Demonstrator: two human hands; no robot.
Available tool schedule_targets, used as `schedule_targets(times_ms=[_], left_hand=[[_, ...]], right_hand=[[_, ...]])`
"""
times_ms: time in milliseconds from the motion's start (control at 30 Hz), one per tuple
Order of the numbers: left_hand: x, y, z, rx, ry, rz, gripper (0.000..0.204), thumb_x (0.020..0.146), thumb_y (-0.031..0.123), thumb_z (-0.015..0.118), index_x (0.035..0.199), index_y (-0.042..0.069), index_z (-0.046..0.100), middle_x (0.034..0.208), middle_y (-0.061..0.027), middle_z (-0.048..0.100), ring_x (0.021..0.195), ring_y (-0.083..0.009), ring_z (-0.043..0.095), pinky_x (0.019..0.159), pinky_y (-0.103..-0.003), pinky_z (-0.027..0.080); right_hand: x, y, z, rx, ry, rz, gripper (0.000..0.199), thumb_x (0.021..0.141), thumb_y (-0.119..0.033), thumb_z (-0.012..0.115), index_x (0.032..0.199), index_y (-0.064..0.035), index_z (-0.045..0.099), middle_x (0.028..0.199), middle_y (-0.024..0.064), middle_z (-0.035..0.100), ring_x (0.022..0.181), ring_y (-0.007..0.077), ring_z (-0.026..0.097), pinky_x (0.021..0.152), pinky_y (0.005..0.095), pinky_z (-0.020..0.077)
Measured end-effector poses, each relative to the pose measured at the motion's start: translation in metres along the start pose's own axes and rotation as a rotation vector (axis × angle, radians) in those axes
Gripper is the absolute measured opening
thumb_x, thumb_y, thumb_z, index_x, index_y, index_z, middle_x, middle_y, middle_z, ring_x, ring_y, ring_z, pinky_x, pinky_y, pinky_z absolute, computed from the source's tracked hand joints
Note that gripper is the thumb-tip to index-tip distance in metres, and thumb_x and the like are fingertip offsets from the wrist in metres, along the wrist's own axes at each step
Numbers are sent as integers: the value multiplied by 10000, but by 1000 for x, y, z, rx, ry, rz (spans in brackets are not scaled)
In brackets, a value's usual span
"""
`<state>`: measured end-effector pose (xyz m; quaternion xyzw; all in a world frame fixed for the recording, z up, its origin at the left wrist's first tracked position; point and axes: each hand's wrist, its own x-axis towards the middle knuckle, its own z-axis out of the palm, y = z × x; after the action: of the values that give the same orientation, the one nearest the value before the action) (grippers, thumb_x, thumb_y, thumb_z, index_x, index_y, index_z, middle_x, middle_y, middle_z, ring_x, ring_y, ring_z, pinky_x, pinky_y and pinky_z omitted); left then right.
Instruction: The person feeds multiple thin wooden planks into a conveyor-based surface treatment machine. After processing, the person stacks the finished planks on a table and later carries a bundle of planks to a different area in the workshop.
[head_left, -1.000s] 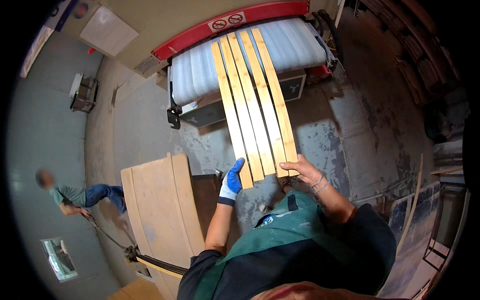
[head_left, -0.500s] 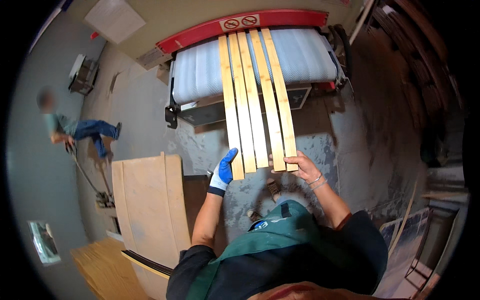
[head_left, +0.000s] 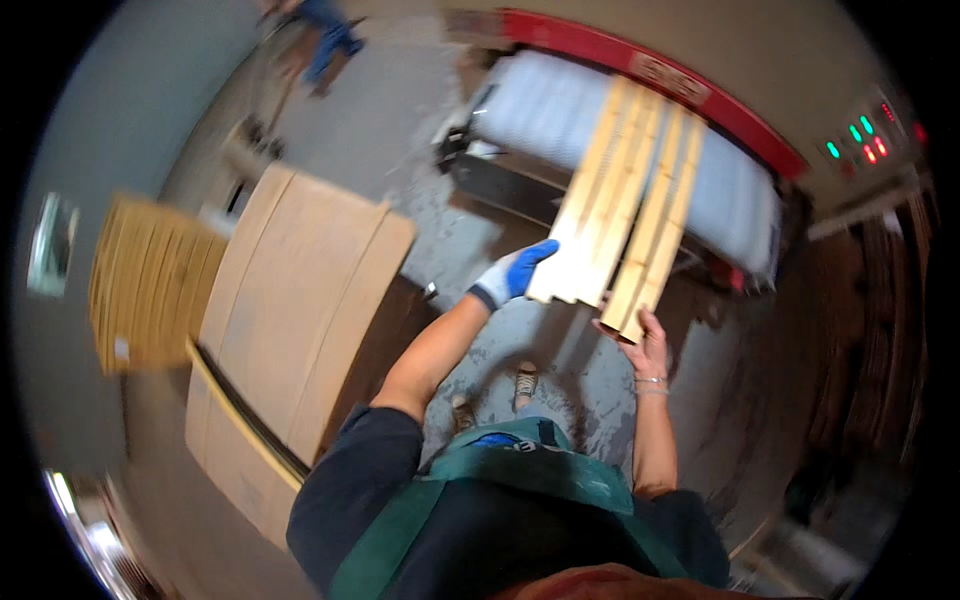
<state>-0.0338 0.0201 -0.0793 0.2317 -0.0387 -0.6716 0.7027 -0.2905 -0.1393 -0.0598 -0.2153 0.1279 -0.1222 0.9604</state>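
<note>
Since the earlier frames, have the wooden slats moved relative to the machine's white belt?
Yes. The wooden slats have come further off the white belt toward the person: less length lies on it, and more overhangs its near edge at the gloved left hand and bare right hand.

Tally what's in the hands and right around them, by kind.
Wooden slats coming off the machine: 4
Gloved left hand on the slat ends: 1
Bare right hand under the slat ends: 1
Stack of wood panels to the left: 1
Total: 7
</note>
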Motion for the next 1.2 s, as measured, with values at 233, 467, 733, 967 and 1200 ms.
schedule_targets(times_ms=[233,467,733,967,1200], left_hand=[[-54,-14,10,81,-144,69,614,963,557,486,1347,79,528,1263,-125,632,1109,-288,627,960,-512,492],[-260,-144,-50,-78,231,264,540,1045,426,369,1448,69,419,1406,-104,531,1236,-253,548,1004,-409,464],[-477,-351,-58,-252,617,627,433,1053,351,331,1321,65,515,1348,-146,546,1238,-302,515,1022,-427,427],[-545,-452,-75,-554,412,1070,459,1048,412,326,1325,82,484,1297,-132,559,1188,-285,523,970,-408,434],[-565,-425,-8,2136,1323,1,137,832,208,574,956,150,565,1022,-58,583,997,-237,566,829,-373,464]], right_hand=[[-3,-18,11,51,-29,-95,737,929,-529,565,1454,-48,376,1402,239,472,1269,439,475,1030,617,400],[15,36,-118,2,463,227,495,906,-361,602,1225,18,587,1162,139,663,1103,309,614,921,481,502],[-35,356,132,-664,-243,1130,405,958,-379,596,1165,-32,585,1255,149,618,1096,269,626,907,393,526],[-160,546,249,-1281,-976,1189,971,735,-724,684,1239,94,550,1023,116,607,904,187,572,803,326,487],[-210,605,247,-1222,-865,1071,612,774,-592,735,772,15,659,670,44,599,551,118,527,451,282,383]])
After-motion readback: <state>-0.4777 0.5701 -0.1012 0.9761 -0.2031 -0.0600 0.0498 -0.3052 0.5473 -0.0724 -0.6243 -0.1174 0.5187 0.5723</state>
